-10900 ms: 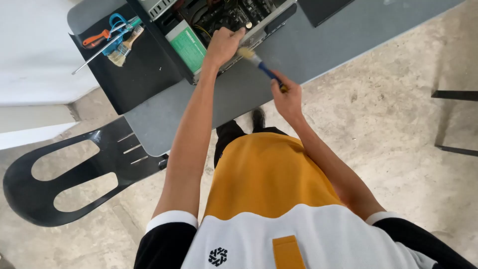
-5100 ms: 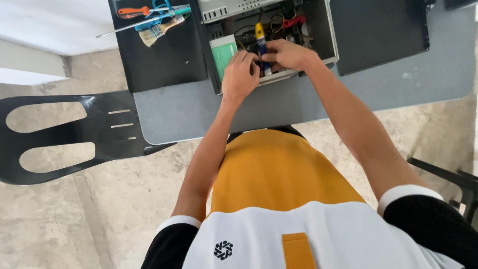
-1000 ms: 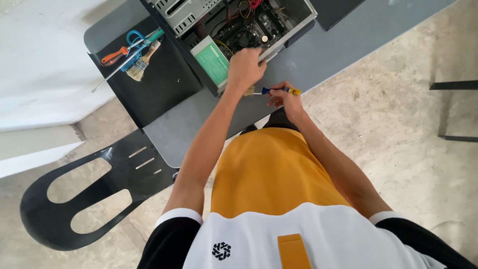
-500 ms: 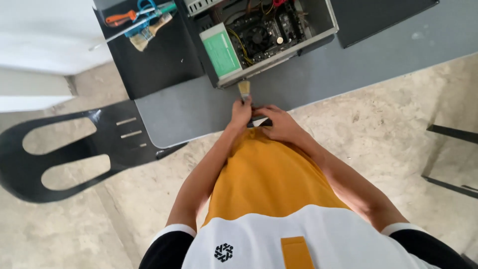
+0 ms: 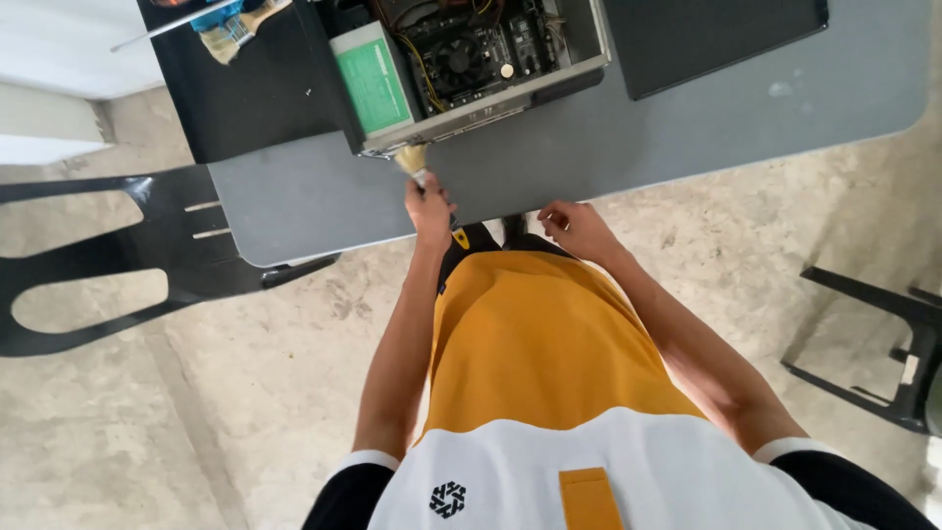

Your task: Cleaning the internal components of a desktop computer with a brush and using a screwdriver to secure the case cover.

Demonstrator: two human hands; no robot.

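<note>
My left hand (image 5: 430, 204) grips a small paint brush (image 5: 412, 160) at the near edge of the grey table (image 5: 687, 128); its pale bristles point up toward the open computer case (image 5: 471, 59). The case lies on its side with the motherboard, a fan and a green-labelled power supply (image 5: 376, 86) showing. My right hand (image 5: 574, 226) hovers by the table edge, fingers loosely curled, holding nothing that I can see.
A black side panel (image 5: 721, 39) lies on the table at the right. On a black mat (image 5: 245, 88) at the left lie another brush and tools. A black chair (image 5: 108, 245) stands at the left, and a second chair frame (image 5: 883, 344) at the right.
The brush has passed from my right hand to my left. Both hands have pulled back from the case to the table edge, and my right hand has drawn away from my left.
</note>
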